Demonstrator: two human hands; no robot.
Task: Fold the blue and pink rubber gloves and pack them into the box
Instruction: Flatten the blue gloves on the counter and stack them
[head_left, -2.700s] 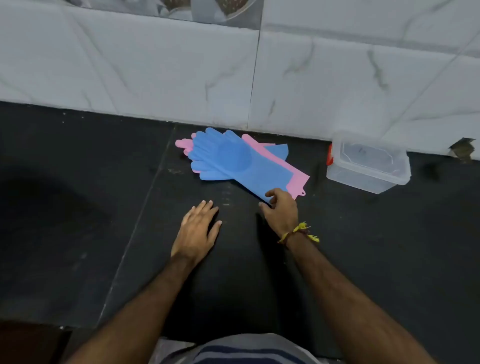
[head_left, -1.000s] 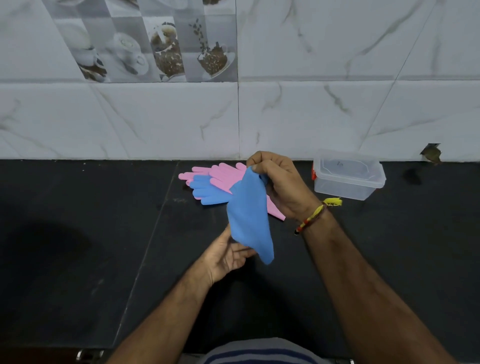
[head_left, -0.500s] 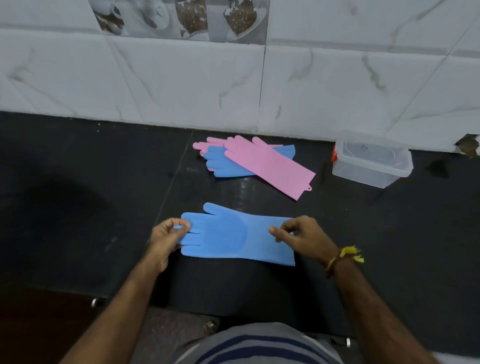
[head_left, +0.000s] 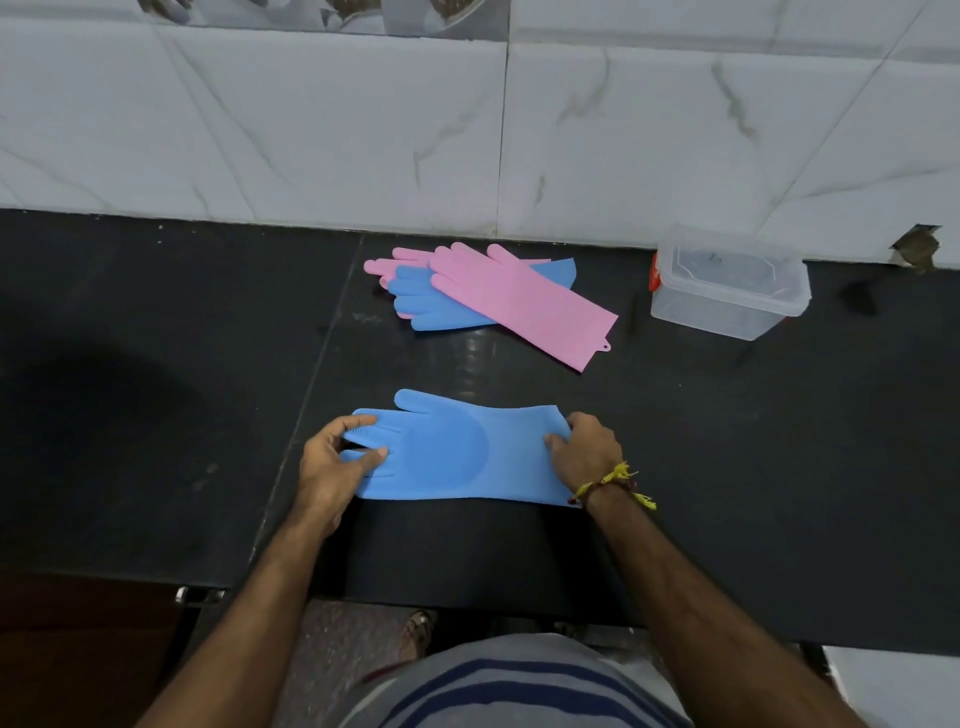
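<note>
Left hand (head_left: 332, 462) now gripping blue glove (head_left: 462, 452) fingers

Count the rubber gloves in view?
4, maybe more hidden. One blue glove flat under both hands at the counter's near edge; behind it a pile: pink glove on top, second blue glove beneath, another pink glove peeking out.

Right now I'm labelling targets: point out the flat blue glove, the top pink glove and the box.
flat blue glove (head_left: 457, 452), head view, palm.
top pink glove (head_left: 524, 301), head view, mid sleeve.
box (head_left: 727, 312), head view, front wall.
</note>
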